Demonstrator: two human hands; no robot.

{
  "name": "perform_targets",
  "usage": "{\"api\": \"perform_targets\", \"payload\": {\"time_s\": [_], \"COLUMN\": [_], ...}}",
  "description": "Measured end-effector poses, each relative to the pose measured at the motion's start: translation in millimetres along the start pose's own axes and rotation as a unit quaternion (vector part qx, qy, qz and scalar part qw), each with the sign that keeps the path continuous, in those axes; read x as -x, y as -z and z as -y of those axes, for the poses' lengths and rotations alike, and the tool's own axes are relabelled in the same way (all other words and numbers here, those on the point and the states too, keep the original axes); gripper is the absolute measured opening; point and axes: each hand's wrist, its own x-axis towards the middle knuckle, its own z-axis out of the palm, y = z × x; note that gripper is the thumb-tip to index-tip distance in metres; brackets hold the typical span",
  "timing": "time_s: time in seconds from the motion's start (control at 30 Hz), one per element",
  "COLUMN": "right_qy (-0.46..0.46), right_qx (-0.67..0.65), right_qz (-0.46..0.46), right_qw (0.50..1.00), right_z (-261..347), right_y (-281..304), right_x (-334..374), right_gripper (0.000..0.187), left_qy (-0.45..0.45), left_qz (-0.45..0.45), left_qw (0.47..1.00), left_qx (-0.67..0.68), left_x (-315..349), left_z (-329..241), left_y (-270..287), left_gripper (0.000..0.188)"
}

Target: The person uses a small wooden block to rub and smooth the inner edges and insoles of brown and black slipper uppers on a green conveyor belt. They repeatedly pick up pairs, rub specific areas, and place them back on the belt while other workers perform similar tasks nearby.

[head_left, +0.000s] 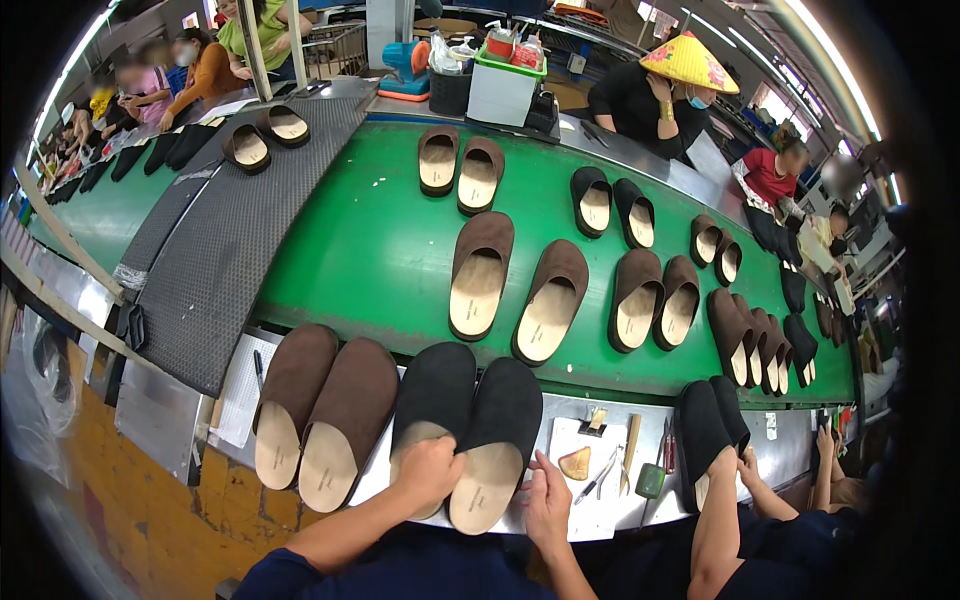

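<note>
In front of me a pair of black clogs with beige insoles stands side by side, toes pointing away. My left hand (pixel 430 475) is closed, with its knuckles over the heel part of the left black clog (pixel 433 385). Whatever its curled fingers hold, if anything, is hidden. Beside the heel of the right black clog (pixel 508 405) is my right hand (pixel 546 500), fingers partly bent and apart, with nothing visible in them. To the left of these clogs sits a brown pair, made up of one brown clog (pixel 298 385) and another brown clog (pixel 350 410).
A green conveyor belt (pixel 330 240) carries several brown and black clogs. Right of me lie a white sheet (pixel 570 440), pliers (pixel 597 480), a pen, a brush and a green-ended tool (pixel 651 480). A neighbour's hands (pixel 735 465) hold black clogs. A grey ribbed mat (pixel 220 240) slopes at left.
</note>
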Motion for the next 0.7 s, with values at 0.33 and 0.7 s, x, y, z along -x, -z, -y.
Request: {"api": "perform_targets", "payload": {"time_s": [0.33, 0.7], "right_qy": [0.144, 0.097], "right_qx": [0.084, 0.141], "right_qz": [0.033, 0.033], "right_qw": [0.985, 0.985], "right_z": [-41.0, -28.0], "right_y": [-53.8, -72.5], "right_x": [-19.3, -15.5], "right_gripper": [0.03, 0.023], "left_qy": [0.027, 0.263], "left_qz": [-0.23, -0.529], "left_qw": [0.945, 0.802], "left_qx": [0.232, -0.088], "left_x": [-47.1, -227.9], "left_z": [24.5, 280.2], "left_y": [180.3, 447.6], "left_gripper": [0.026, 0.066]}}
